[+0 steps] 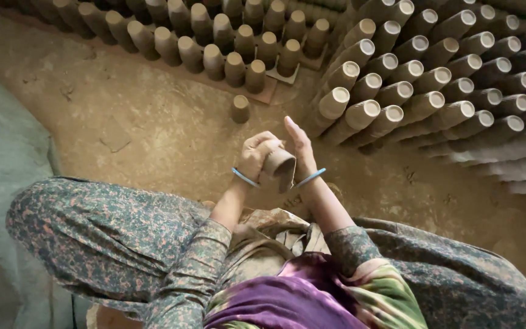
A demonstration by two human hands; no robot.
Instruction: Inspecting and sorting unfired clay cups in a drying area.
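Between my hands is a small unfired clay cup (279, 166), lying tilted with its open mouth toward me. My left hand (255, 155) curls its fingers around the cup's narrow end. My right hand (301, 146) rests flat against the cup's right side, fingers stretched up. Each wrist wears a thin blue bangle. Both hands hover above my lap, over the earthen floor.
Rows of upturned clay cups (214, 36) stand on boards at the back. A stack of cups lying on their sides (433, 85) fills the right. One lone cup (240, 108) stands on the dirt floor (153, 122). A grey sheet (1, 158) covers the left.
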